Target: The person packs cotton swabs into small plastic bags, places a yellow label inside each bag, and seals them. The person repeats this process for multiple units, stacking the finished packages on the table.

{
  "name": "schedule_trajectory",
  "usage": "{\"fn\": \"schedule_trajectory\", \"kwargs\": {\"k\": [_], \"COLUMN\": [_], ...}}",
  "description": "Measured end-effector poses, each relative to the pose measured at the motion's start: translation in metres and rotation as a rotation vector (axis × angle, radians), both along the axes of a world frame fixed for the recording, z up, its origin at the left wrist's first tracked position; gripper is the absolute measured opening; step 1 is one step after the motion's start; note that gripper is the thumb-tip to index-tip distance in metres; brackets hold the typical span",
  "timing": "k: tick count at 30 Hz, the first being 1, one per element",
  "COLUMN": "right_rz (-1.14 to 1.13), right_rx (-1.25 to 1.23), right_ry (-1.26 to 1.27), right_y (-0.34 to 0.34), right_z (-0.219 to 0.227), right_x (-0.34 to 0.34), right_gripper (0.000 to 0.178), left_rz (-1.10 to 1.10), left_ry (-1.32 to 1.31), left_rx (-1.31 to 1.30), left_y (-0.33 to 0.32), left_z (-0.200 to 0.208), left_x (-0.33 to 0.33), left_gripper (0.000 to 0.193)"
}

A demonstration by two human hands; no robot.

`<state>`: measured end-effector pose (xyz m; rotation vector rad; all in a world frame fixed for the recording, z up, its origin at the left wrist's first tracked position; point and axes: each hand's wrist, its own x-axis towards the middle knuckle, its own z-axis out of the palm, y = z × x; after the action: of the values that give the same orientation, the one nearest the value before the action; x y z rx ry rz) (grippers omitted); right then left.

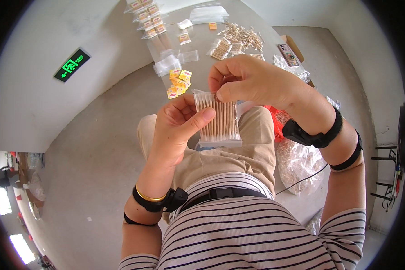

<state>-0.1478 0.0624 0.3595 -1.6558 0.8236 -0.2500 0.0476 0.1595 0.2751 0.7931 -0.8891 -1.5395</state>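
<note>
A clear plastic bag of cotton swabs (222, 122) is held up in front of my lap, its swabs standing upright side by side. My left hand (176, 118) grips the bag's left side, with the thumb pressed flat across its front. The thumb and bent fingers of my right hand (249, 83) pinch the bag at its top edge. My right fingertips partly hide that edge, so I cannot tell whether it is sealed. Just beyond my left hand, small yellow-and-white cards (179, 83) lie in a loose pile on the grey table (198, 78).
Loose cotton swabs (243, 36) are heaped farther back, beside bundled swabs (220, 48). Empty clear bags (168, 64) and packed bags (147, 20) lie along the left edge. A phone (288, 55) rests at the right edge. A large plastic sack (299, 164) stands beside my right leg.
</note>
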Motion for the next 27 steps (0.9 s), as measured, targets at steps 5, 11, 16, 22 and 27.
{"fn": "schedule_trajectory", "kwargs": {"k": [5, 11, 16, 22, 27], "right_rz": [0.016, 0.069, 0.095, 0.125, 0.168], "right_rx": [-0.199, -0.349, -0.368, -0.259, -0.113], "right_ry": [0.038, 0.023, -0.017, -0.013, 0.002], "right_y": [0.002, 0.008, 0.008, 0.006, 0.002], "right_z": [0.004, 0.012, 0.008, 0.012, 0.016], "right_x": [0.001, 0.001, 0.001, 0.003, 0.003], "right_gripper": [0.018, 0.016, 0.017, 0.016, 0.017], "left_rz": [0.166, 0.259, 0.298, 0.291, 0.254], "left_ry": [-0.110, -0.326, -0.402, -0.328, -0.241], "left_rx": [-0.046, -0.177, -0.195, -0.207, -0.206], "left_y": [0.005, 0.009, 0.012, 0.016, 0.018], "left_z": [-0.001, 0.005, 0.004, 0.007, 0.004], "left_x": [-0.005, -0.004, -0.004, -0.009, -0.006], "left_gripper": [0.024, 0.027, 0.026, 0.024, 0.025]}}
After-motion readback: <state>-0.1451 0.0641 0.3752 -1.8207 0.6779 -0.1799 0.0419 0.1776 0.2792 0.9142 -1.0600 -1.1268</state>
